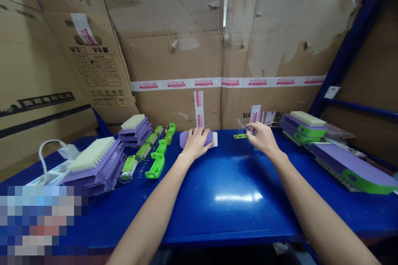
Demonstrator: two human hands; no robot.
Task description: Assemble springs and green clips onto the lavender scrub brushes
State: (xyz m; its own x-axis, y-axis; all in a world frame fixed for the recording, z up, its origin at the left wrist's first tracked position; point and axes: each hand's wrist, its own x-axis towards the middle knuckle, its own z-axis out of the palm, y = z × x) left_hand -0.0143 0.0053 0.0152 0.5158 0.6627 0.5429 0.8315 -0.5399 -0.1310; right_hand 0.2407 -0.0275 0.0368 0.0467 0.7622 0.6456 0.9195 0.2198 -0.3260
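My left hand point(195, 144) lies over a purple brush body point(184, 139) with a white end, its fingers curled over the top and its thumb at the near edge. My right hand point(261, 136) is closed in a pinch around a thin metal piece; a coil spring point(239, 123) shows at its far tip. Most of that piece is hidden by the fingers. Just left of the right hand, a small flat green part point(239, 136) rests on the blue table point(230, 219).
At the left are stacked purple brush bodies point(105, 169), several green clips point(156, 166), green-and-clear parts point(129, 167) and loose springs point(142, 169). Purple-and-green brushes point(357, 165) lie at the right. Cardboard panels point(174, 58) stand behind the table; a white cable point(42, 155) is at far left.
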